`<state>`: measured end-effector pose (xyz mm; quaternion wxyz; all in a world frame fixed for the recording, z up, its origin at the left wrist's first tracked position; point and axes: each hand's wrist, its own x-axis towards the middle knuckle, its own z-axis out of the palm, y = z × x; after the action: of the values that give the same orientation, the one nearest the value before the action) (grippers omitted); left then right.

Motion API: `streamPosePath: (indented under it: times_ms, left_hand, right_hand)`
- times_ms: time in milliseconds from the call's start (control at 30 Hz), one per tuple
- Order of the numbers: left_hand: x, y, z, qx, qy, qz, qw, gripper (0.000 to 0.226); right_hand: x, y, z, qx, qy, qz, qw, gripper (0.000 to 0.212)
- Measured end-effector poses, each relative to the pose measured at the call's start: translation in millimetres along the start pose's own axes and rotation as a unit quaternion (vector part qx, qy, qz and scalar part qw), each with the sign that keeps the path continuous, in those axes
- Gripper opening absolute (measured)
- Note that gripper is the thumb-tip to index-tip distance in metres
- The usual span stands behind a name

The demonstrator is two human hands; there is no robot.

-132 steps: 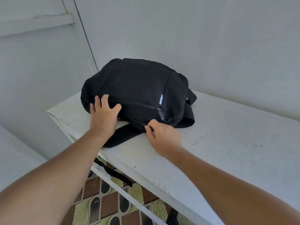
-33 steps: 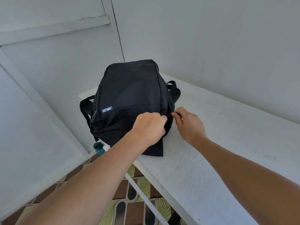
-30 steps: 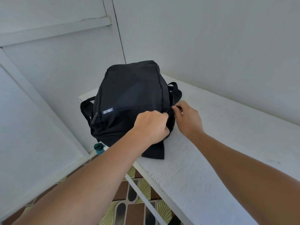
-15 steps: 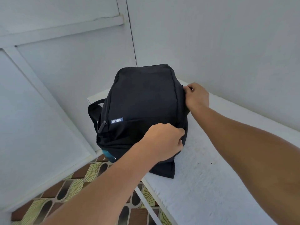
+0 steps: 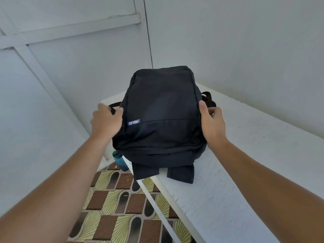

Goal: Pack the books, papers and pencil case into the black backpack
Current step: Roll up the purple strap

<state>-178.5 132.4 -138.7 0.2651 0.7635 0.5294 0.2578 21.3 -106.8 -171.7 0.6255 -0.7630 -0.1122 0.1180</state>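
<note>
**Black backpack on white counter, both hands at its sides**

Obs. 1: Black fabric backpack [image 5: 163, 116], soft and boxy, lies on the near-left end of the white painted counter [image 5: 245, 155], close to the room corner. Main zip seam appears closed; contents not visible. Two black strap ends hang over the counter's front edge. A black strap loop shows on each side of the pack.

Obs. 2: Left hand [image 5: 107, 121] rests against the pack's left side, fingers curled round the side edge by the strap; slightly motion-blurred, so how firmly it grips cannot be told. Right hand [image 5: 211, 121] holds the right side, thumb laid up along the front seam, fingers curled behind the edge.

Obs. 3: Small blue woven label [image 5: 133, 122] on the front panel, left of centre, white lettering upside down to the camera; reads "ASUS" as far as can be made out.

Obs. 4: Teal bottle [image 5: 121, 161] with darker cap, seen just below the pack's lower-left corner; whether it sits in a side pocket cannot be told.

Obs. 5: Counter surface matte, faintly speckled. Pale grey-white walls [image 5: 245, 41] meet behind the pack; the left wall carries raised panel strips. Tiled floor [image 5: 122, 207] below in brown, yellow-green fan and dark arch patterns.
</note>
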Motion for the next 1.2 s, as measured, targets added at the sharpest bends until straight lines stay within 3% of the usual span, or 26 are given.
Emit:
streamPosePath:
  times_ms: [33,100,200,300,533,800,967,1067,1200]
  left_hand:
    - [3.7,-10.2,3.7,-0.023,-0.067,-0.063,0.995,0.056]
    - [1.3,-23.0,15.8,-0.052,-0.173,-0.083,0.98,0.054]
    - [-12.2,-16.1,27.1,-0.031,-0.144,-0.009,0.989,0.039]
    - [-30.4,0.2,25.9,0.027,-0.126,0.025,0.991,0.035]
    - [-134.0,37.3,57.8,0.012,-0.228,0.105,0.968,0.034]
    - [-255.3,90.2,82.1,-0.026,-0.393,0.198,0.898,0.032]
    - [-250.8,103.5,68.3,0.07,-0.495,0.237,0.833,0.041]
    - [-216.0,119.0,40.3,0.14,-0.48,0.328,0.802,0.055]
    - [-160.8,150.0,11.9,0.098,-0.341,0.474,0.806,0.04]
  right_hand:
    - [-6.3,1.6,-2.1,-0.014,-0.002,-0.006,1.0,0.053]
    - [-12.6,4.5,-4.8,-0.065,-0.013,-0.021,0.998,0.049]
    - [-5.8,2.7,-10.4,-0.16,-0.028,-0.06,0.985,0.033]
    - [8.7,-5.5,-22.0,-0.183,0.0,-0.073,0.98,0.026]
    - [38.6,-2.0,-100.0,-0.296,0.055,-0.081,0.95,0.014]
    - [24.3,9.1,-207.8,-0.407,0.09,-0.059,0.907,0.026]
    - [0.1,2.4,-223.4,-0.403,0.124,-0.005,0.907,0.024]
    - [-18.0,-2.0,-214.7,-0.367,0.165,0.019,0.915,0.026]
    - [-48.4,-11.4,-194.4,-0.224,0.257,0.043,0.939,0.025]
